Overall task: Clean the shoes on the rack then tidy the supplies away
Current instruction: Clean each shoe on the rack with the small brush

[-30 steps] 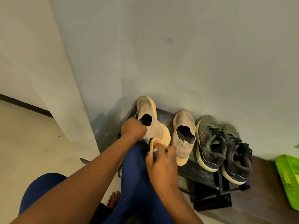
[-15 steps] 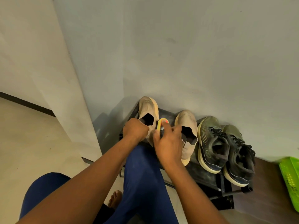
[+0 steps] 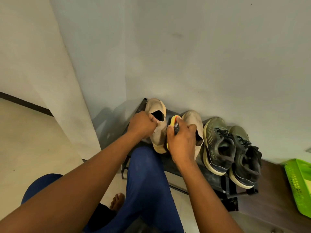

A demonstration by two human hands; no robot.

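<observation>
Two beige slip-on shoes stand on a black rack [image 3: 212, 179] against the wall. My left hand [image 3: 142, 125] grips the left beige shoe [image 3: 158, 132] at its collar. My right hand [image 3: 182, 142] holds a yellow and orange brush [image 3: 173, 121] pressed against that shoe's right side, in the gap to the second beige shoe [image 3: 192, 120]. Most of the brush is hidden by my fingers. A pair of dark olive laced sneakers [image 3: 218, 145] sits to the right on the same rack.
A green plastic basket [image 3: 298, 184] rests on a brown surface at the far right edge. The grey wall runs right behind the rack, with a corner to the left. My blue-trousered knees and a bare foot [image 3: 117, 200] are below the rack.
My right hand has carried the brush from the shoe's heel up along its right side toward the toe. My left hand has kept its grip on the shoe's collar.
</observation>
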